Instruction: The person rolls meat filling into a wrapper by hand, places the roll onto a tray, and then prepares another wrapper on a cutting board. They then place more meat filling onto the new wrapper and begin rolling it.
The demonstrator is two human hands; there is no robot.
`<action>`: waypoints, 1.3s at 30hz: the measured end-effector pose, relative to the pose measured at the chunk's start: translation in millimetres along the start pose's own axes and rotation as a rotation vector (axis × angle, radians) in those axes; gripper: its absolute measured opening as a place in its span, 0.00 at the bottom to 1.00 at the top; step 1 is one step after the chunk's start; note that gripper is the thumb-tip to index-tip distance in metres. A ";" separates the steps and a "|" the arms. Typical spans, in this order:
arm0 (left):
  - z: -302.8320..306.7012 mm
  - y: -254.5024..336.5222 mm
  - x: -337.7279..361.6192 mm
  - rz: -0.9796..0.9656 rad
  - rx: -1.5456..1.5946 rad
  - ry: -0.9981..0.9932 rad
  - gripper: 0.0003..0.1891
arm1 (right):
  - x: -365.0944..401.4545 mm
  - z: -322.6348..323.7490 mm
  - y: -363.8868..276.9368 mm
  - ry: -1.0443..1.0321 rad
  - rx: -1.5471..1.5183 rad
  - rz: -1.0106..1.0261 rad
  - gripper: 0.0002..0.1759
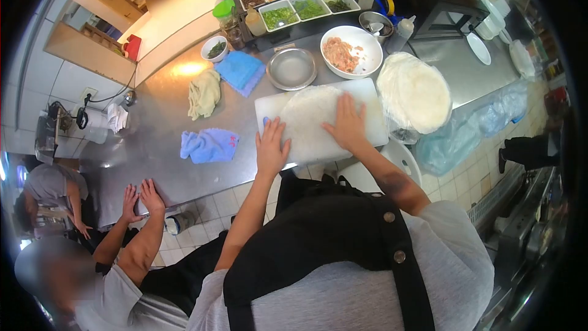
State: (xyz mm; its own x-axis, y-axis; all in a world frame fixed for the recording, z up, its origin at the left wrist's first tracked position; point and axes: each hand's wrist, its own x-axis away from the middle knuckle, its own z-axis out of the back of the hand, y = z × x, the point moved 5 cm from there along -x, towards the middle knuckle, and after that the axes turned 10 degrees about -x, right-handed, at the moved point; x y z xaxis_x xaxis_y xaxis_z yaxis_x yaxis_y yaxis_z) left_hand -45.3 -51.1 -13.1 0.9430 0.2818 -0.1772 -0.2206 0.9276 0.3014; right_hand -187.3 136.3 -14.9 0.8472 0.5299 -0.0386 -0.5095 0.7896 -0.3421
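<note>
A black apron (331, 251) over a grey shirt fills the bottom of the view, closest to the lens, and both bare arms reach forward from it. The left hand (272, 147) lies palm down with fingers spread apart, gripping nothing, on the near left edge of a thin round wrapper (309, 116). The right hand (348, 125) is just as flat and open, and presses on the wrapper's right part. The wrapper lies spread on a white board (375, 91), covering most of its middle.

Judging by the two flat palms, the step in hand is smoothing the sheet against the board. Nothing has been placed on it yet.

Just right of the board, and overlapping its corner, is a stack (413, 92) of the same pale rounds on clear plastic. Beyond the board stand a white mince bowl (351, 52) and, to its left, an empty steel bowl (292, 68). Trays (300, 1) of greens and other toppings line the back.

Filling the sheet would call for lifting one hand off and reaching over the board's far edge to the mince bowl, with the other palm holding the sheet down so it does not slide or curl.

On the steel counter (159, 168) to the left lie a blue cloth (209, 145), a beige rag (204, 93) and a folded blue towel (240, 70). Well apart at the lower left, a co-worker's hands (141, 199) rest on the counter's edge
</note>
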 end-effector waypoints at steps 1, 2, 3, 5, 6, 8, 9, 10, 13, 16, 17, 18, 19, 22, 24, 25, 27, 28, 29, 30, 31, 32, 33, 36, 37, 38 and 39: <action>0.7 -0.5 -0.1 0.002 0.000 0.005 0.26 | 16.0 3.8 6.3 -0.048 0.023 -0.032 0.54; 0.4 -0.3 0.3 0.005 -0.006 0.000 0.27 | 29.2 10.4 7.8 -0.046 0.024 -0.027 0.54; -0.1 -0.1 0.4 0.010 -0.012 -0.005 0.27 | 41.0 16.3 11.6 -0.089 0.122 -0.082 0.53; -1.5 -1.4 1.5 0.010 -0.010 -0.002 0.28 | 39.1 38.9 4.9 -0.132 0.221 -0.131 0.52; -1.9 -1.1 2.1 0.004 -0.009 -0.001 0.29 | 25.4 49.4 -4.5 -0.295 0.228 -0.163 0.49; 5.9 2.4 1.1 0.033 0.041 0.022 0.29 | -5.9 44.4 -12.7 -0.449 0.237 -0.183 0.45; 10.1 2.7 0.7 0.054 0.090 0.038 0.30 | -28.8 35.4 -24.3 -0.209 0.118 0.032 0.41; 11.1 2.0 1.2 0.056 0.084 0.049 0.30 | -47.4 29.6 -36.6 0.034 -0.004 0.245 0.36; 2.9 -7.7 5.2 0.046 0.167 0.112 0.30 | -98.0 -3.1 -71.5 0.061 -0.095 0.493 0.27; -7.3 -17.2 7.6 0.042 0.235 0.170 0.31 | -129.3 -36.7 -81.6 -0.147 0.097 0.509 0.15; -7.1 -17.3 8.7 0.045 0.226 0.176 0.32 | -134.4 -46.0 -81.6 -0.121 0.096 0.512 0.13; -7.4 -16.5 7.9 0.052 0.220 0.182 0.33 | -135.6 -50.1 -81.3 -0.100 0.097 0.516 0.12; -5.4 -13.0 6.1 0.031 0.228 0.200 0.33 | -133.4 -44.6 -81.8 -0.081 0.063 0.508 0.12; 6.7 -7.4 6.8 0.037 0.177 0.292 0.36 | -97.7 -5.0 -95.2 -0.053 -0.125 0.534 0.18; 6.3 -8.6 6.5 0.052 0.214 0.288 0.36 | -55.9 -0.2 -103.4 -0.015 -0.158 0.629 0.23; 6.3 -9.5 7.3 0.062 0.245 0.280 0.37 | -39.7 0.0 -106.3 0.027 -0.201 0.719 0.29; 5.7 -10.4 5.7 0.069 0.264 0.275 0.38 | -19.7 -15.8 -104.8 -0.106 -0.168 0.762 0.32; 4.6 -10.3 6.5 0.069 0.282 0.273 0.39 | -1.9 -29.2 -104.2 -0.229 -0.134 0.804 0.36; 3.6 -11.3 6.4 0.070 0.282 0.271 0.39 | 6.4 -36.3 -100.4 -0.265 -0.152 0.795 0.36; 1.7 -12.8 5.3 0.076 0.283 0.264 0.39 | 5.1 -41.3 -96.0 -0.274 -0.096 0.847 0.38; 1.9 -12.1 5.9 0.059 0.273 0.282 0.39 | 5.9 -47.0 -91.3 -0.289 -0.044 0.900 0.40; 3.4 -11.5 6.2 0.040 0.262 0.304 0.39 | 4.0 -43.4 -88.3 -0.333 -0.051 0.876 0.41; 4.0 -12.2 4.9 0.042 0.259 0.302 0.38 | -4.4 -34.6 -87.5 -0.367 -0.052 0.856 0.42; 7.3 -10.9 6.4 0.058 0.260 0.287 0.37 | -29.9 -25.8 -71.6 -0.284 -0.041 0.744 0.44; 10.6 -10.3 5.1 0.051 0.263 0.289 0.37 | -40.1 -22.0 -62.7 -0.222 -0.036 0.633 0.45; 13.7 -8.3 5.1 0.050 0.275 0.288 0.36 | -47.0 -19.8 -56.4 -0.157 -0.030 0.522 0.47; 12.4 -9.7 6.3 0.056 0.272 0.290 0.36 | -44.6 -21.2 -59.5 -0.159 -0.032 0.528 0.47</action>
State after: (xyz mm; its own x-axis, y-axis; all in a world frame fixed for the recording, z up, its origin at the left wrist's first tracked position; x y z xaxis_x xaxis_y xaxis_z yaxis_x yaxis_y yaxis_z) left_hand -34.1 -61.4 -5.6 0.8132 0.4239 -0.3988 -0.1593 0.8212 0.5480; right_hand -191.6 59.1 -12.7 0.4433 0.8935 -0.0709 -0.8519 0.3955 -0.3432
